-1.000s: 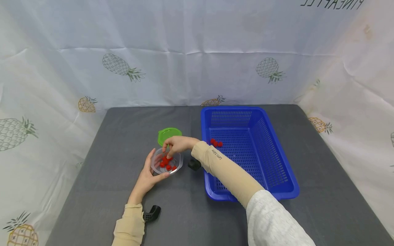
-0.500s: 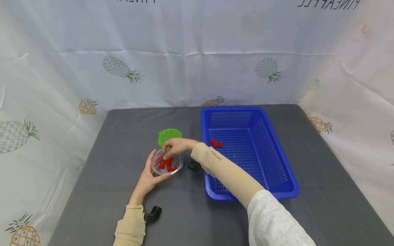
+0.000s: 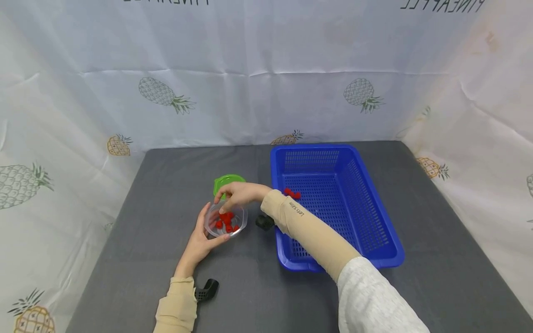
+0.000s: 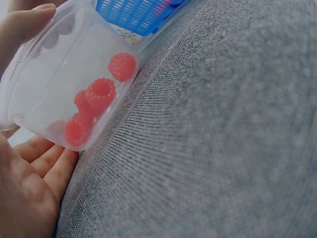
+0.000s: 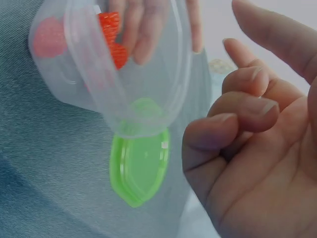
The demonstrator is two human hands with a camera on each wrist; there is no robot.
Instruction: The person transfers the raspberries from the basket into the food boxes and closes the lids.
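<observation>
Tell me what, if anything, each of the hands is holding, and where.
The left hand holds the clear container by its outer wall; the right hand, just above it, holds nothing.

Green lid part-hidden, raspberries hazy, left hand cropped
Left of centre in the head view, the right hand covers the lid's lower part; a sleeve hides part of the blue basket's left side. The right wrist view cuts off the clear container at the top, its wall veiling the raspberries. The left hand runs off the left wrist view's left edge.
</observation>
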